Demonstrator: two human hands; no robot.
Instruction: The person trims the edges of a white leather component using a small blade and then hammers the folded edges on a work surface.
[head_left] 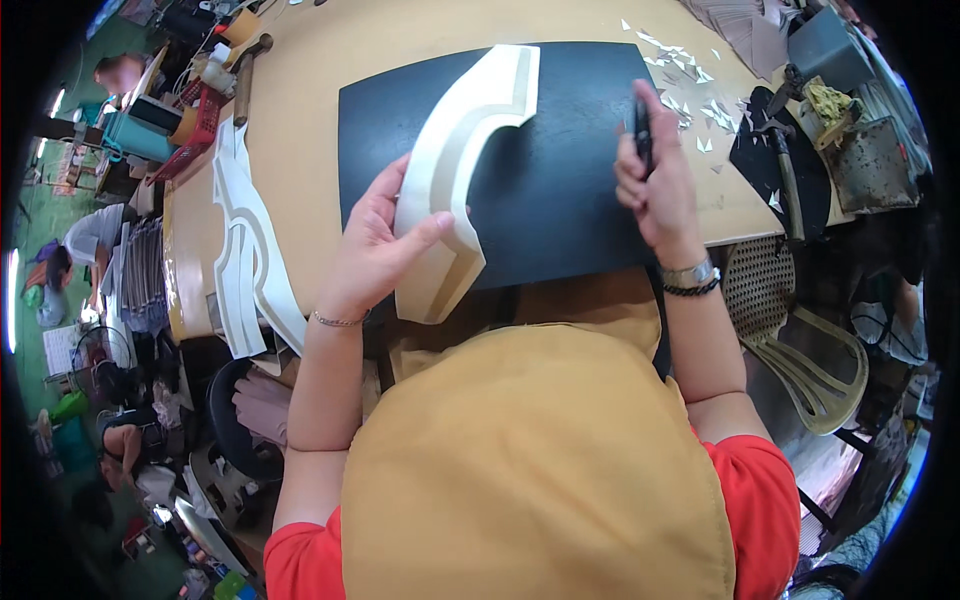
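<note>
At twelve o'clock, over black mat [570, 200]: curved white piece [450, 140], pinched by left hand [380, 235], thumb on top, likely to steady it. Two o'clock: right hand [665, 185] curled round black tool [642, 135], apart from piece.

Red short slvs [755, 490], tan apron [540, 460], silver R-wrist watch [690, 278] (dk bracelet [694, 289] beside it), thin L-wrist chain [338, 322]

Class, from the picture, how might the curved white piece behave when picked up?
The curved white piece looks thin, so it is probably light. Pinched in the left grip, it keeps its outline without visible sagging, so likely fairly stiff rather than floppy.
</note>
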